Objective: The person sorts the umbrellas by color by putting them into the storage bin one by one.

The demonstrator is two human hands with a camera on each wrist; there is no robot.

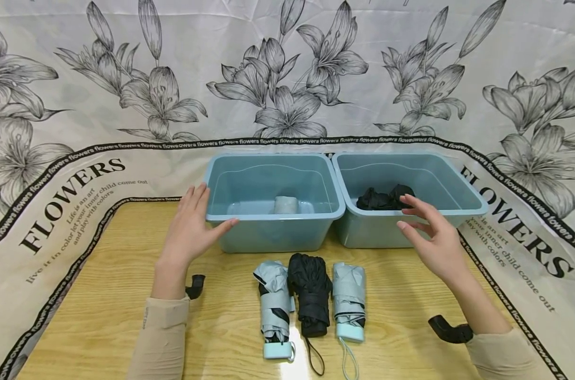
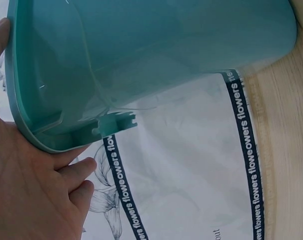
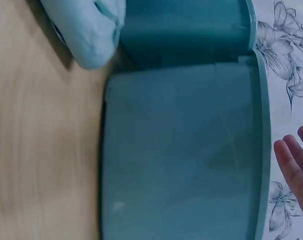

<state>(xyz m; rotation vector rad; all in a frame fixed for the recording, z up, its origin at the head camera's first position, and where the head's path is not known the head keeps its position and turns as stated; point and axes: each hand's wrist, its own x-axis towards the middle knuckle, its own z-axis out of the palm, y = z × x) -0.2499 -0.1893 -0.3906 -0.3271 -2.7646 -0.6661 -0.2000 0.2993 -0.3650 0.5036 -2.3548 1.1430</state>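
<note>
My left hand (image 1: 188, 227) rests against the left front corner of the left blue bin (image 1: 273, 232), its fingers straight along the side and the thumb across the front. The left wrist view shows that hand (image 2: 36, 185) touching the bin's rim (image 2: 16, 105). Fingers slightly bent, my right hand (image 1: 434, 240) hovers in front of the right blue bin (image 1: 377, 232) and holds nothing. Before the bins lie three folded umbrellas: a grey-blue one (image 1: 275, 311), a black one (image 1: 309, 293) and another grey-blue one (image 1: 349, 295), handles toward me.
A pale grey-blue object (image 1: 286, 205) lies in the left bin, partly hidden by its front wall. Black folded fabric (image 1: 387, 199) lies in the right bin. Behind the bins hangs a flower-printed cloth (image 1: 287, 79). Everything stands on a wooden table (image 1: 121, 295).
</note>
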